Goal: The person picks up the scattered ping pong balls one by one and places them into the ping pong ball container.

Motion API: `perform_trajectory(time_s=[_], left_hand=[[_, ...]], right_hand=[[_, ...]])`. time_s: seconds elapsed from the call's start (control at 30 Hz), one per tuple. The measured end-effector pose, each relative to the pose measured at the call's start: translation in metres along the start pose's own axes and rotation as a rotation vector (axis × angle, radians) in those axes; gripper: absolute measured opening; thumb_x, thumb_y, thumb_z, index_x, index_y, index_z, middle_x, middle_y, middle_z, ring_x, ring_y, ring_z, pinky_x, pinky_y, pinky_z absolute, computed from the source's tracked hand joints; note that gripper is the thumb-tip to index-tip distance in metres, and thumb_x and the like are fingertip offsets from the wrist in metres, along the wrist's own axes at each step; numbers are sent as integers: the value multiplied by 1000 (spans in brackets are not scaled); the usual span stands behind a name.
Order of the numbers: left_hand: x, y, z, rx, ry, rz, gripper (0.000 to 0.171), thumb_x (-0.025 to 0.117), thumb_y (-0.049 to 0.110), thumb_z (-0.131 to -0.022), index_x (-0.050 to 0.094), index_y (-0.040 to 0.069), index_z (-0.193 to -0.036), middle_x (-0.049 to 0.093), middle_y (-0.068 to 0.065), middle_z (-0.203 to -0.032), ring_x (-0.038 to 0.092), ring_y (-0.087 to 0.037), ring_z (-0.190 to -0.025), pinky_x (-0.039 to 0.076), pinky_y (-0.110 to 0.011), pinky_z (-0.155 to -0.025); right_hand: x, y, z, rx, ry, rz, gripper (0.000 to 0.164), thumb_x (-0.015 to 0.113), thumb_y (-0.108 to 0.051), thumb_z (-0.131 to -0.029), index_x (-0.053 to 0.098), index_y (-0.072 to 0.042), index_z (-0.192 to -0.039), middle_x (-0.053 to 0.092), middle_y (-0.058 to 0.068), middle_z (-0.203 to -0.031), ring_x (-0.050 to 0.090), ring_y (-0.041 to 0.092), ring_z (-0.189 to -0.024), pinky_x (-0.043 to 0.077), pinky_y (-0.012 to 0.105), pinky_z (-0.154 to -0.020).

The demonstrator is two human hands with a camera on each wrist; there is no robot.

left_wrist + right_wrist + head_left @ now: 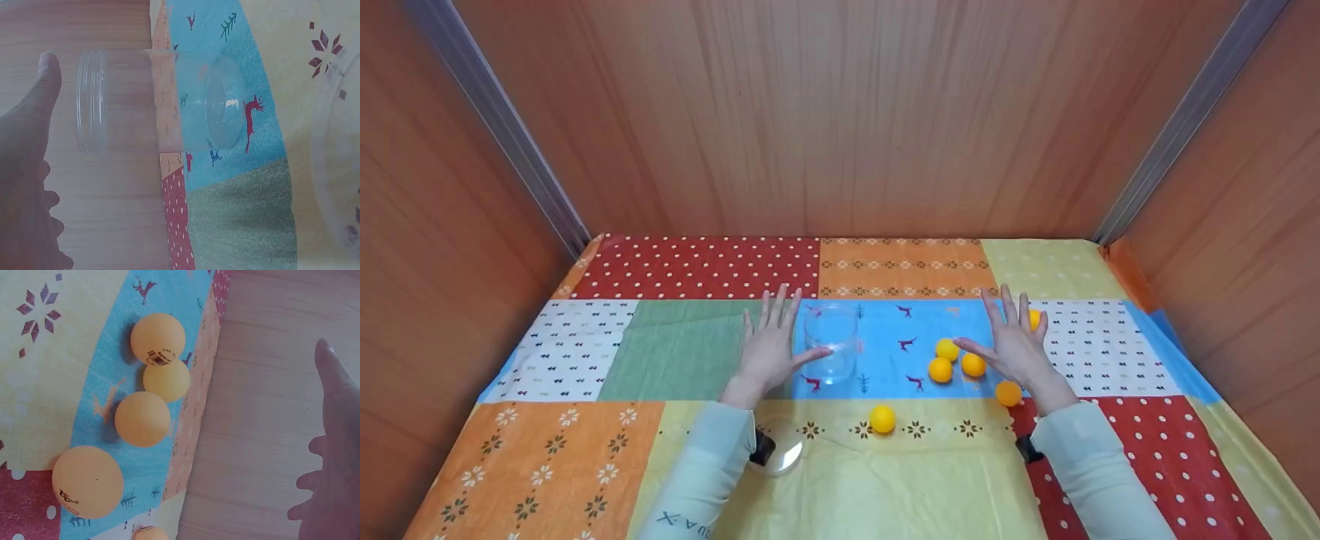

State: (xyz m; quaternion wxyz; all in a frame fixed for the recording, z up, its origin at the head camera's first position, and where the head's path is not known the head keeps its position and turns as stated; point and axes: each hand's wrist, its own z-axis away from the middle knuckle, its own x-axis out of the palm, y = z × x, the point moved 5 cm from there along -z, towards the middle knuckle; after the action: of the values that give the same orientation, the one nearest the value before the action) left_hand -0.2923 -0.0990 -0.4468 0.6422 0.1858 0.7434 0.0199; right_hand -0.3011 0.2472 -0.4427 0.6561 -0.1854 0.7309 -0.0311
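Observation:
A clear plastic jar [840,367] with a threaded rim stands upright on the blue patch of the cloth, its mouth uncovered. Just left of it is my left hand [769,349], fingers spread and straight; in the left wrist view a gap separates the thumb from the jar [129,101]. My right hand [1020,349], also spread, hovers by several orange ping-pong balls and holds nothing. Among these are a ball [940,370] in a cluster, a ball [1009,393] below the wrist, and one ball [1035,320] partly hidden behind the fingers.
Another ping-pong ball [883,419] lies alone nearer the front. A clear round lid [784,459] lies beside my left wrist, partly covered by the forearm. The patchwork tablecloth [697,345] reaches wood-grain walls [840,120] at the back and sides.

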Motion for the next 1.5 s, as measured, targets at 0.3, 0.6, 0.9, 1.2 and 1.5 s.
perform_trajectory(time_s=[0.3,0.6,0.9,1.2,1.5], left_hand=[[0,3,5,-47,32,72,101,41,74,-70,0,18,-143,-4,-5,-148,-9,-26,-132,1,-55,-101],[8,10,7,-57,146,251,98,51,69,-69,13,17,-143,12,-6,-147,6,-32,-133,9,-57,-100],[22,15,9,-42,276,493,94,67,57,-66,27,11,-139,25,-10,-142,23,-30,-128,25,-52,-99],[39,17,7,-132,280,685,93,74,42,-67,24,11,-139,25,-11,-141,25,-28,-127,26,-51,-98],[54,15,2,-165,306,793,94,76,39,-66,23,10,-138,30,-11,-138,30,-30,-124,27,-50,-98]], right_hand=[[-4,-1,1,-35,65,-13,89,45,-65,-77,9,-19,-143,3,18,-145,-1,42,-129,-6,65,-93],[-6,-1,8,-15,152,-103,81,48,-59,-80,21,-14,-141,18,20,-141,12,40,-127,4,63,-94],[-2,8,22,31,190,-237,77,55,-51,-81,29,-4,-136,24,22,-138,23,38,-122,13,60,-93],[8,23,37,119,169,-390,78,60,-45,-79,27,-4,-137,28,20,-136,27,36,-120,19,59,-96],[27,37,55,206,159,-538,82,66,-43,-75,27,-4,-136,28,21,-135,27,36,-119,25,53,-97]])
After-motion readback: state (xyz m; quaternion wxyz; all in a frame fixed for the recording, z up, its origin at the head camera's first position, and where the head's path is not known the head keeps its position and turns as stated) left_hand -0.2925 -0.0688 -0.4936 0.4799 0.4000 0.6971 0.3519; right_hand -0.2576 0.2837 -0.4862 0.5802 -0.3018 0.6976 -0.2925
